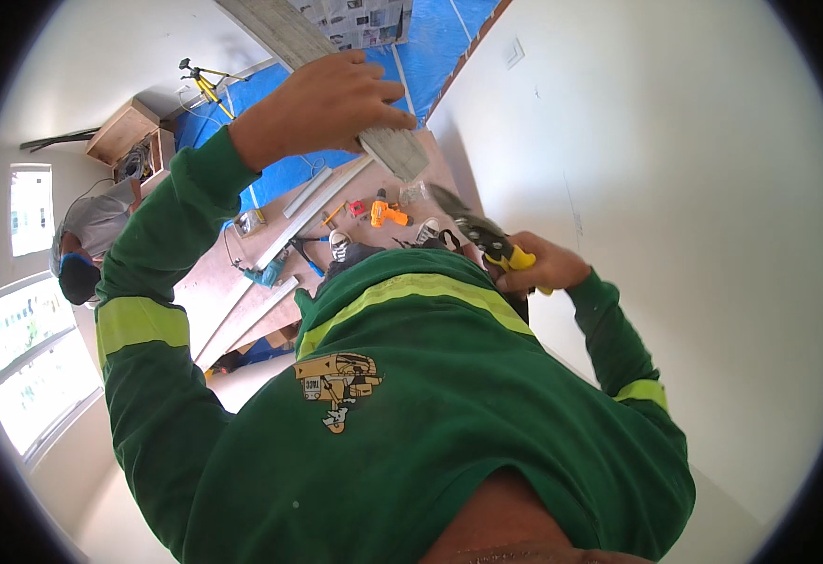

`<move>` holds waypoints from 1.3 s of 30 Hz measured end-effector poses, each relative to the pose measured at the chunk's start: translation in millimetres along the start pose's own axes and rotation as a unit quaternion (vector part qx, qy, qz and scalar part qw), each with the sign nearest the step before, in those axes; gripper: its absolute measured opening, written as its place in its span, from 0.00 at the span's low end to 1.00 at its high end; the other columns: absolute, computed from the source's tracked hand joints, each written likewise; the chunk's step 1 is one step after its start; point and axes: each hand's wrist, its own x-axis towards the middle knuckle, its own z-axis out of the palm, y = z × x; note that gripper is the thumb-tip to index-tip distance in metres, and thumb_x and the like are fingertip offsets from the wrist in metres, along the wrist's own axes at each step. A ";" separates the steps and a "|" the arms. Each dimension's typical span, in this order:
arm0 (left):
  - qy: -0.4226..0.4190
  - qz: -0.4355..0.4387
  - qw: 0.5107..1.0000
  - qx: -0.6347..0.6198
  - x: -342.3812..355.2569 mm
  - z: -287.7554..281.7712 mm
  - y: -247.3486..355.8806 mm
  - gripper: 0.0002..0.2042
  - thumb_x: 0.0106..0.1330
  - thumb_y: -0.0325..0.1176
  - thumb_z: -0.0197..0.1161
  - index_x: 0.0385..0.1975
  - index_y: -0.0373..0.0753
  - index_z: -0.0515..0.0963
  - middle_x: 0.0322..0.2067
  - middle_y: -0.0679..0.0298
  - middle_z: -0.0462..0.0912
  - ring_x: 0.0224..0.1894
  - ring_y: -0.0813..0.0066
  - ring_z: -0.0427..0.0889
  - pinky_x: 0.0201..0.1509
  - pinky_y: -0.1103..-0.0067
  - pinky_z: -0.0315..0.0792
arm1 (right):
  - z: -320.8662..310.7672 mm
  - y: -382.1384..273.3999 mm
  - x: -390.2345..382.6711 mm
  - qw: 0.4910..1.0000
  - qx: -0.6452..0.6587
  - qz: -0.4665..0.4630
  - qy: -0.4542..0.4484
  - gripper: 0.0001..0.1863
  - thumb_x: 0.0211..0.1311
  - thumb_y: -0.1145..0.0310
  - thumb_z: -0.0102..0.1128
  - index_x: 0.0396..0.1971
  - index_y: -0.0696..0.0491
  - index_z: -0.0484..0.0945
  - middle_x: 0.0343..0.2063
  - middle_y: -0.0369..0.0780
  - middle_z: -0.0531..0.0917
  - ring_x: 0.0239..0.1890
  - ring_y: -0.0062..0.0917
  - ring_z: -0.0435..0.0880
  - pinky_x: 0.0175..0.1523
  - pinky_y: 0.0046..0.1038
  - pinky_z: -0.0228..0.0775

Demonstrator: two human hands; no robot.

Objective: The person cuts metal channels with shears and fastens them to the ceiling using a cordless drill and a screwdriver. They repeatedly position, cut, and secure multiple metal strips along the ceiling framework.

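Head view, left hand (322, 103) gripping metal profile (393, 150), right hand (536, 266) hiding snips (473, 230) handles

Left arm raised high, the left hand (322, 103) clamps its fingers over what it grips; the right hand (534, 268), elbow bent, closes in a fist at chest height.

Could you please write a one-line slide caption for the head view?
Person in a green sweatshirt grips a grey metal strip with the left hand and yellow-handled snips in the right hand.
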 end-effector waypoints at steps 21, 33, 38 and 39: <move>0.111 0.086 0.989 -0.047 39.3 -16.3 17.5 0.30 0.57 0.31 0.75 0.63 0.56 0.84 0.47 0.70 0.84 0.56 0.65 0.83 0.70 0.64 0.73 | 22.3 -62.8 93.3 0.847 0.413 -0.307 0.133 0.24 0.69 0.73 0.69 0.62 0.60 0.75 0.50 0.43 0.85 0.48 0.29 0.87 0.49 0.35 0.83; 0.156 -0.488 0.469 -0.720 -28.5 60.9 115.0 0.32 0.87 0.56 0.53 0.63 0.26 0.80 0.53 0.53 0.86 0.55 0.60 0.88 0.65 0.67 0.80 | 18.7 -17.5 144.3 0.850 0.447 -0.237 0.144 0.17 0.69 0.71 0.70 0.53 0.60 0.78 0.39 0.42 0.85 0.37 0.32 0.88 0.43 0.36 0.85; 0.211 -0.427 0.261 -0.840 -19.4 102.9 136.7 0.23 0.86 0.47 0.59 0.60 0.30 0.80 0.51 0.53 0.87 0.52 0.63 0.89 0.61 0.69 0.84 | 3.5 -0.7 155.3 0.886 0.367 -0.201 0.198 0.16 0.68 0.70 0.72 0.50 0.60 0.78 0.38 0.42 0.84 0.36 0.31 0.88 0.41 0.37 0.85; 0.205 -0.426 0.238 -0.848 -17.7 106.5 138.4 0.20 0.86 0.46 0.60 0.56 0.31 0.82 0.51 0.53 0.88 0.51 0.65 0.90 0.59 0.71 0.85 | 3.2 1.3 155.9 0.886 0.357 -0.210 0.206 0.16 0.68 0.70 0.72 0.50 0.59 0.78 0.37 0.42 0.84 0.36 0.31 0.88 0.41 0.37 0.85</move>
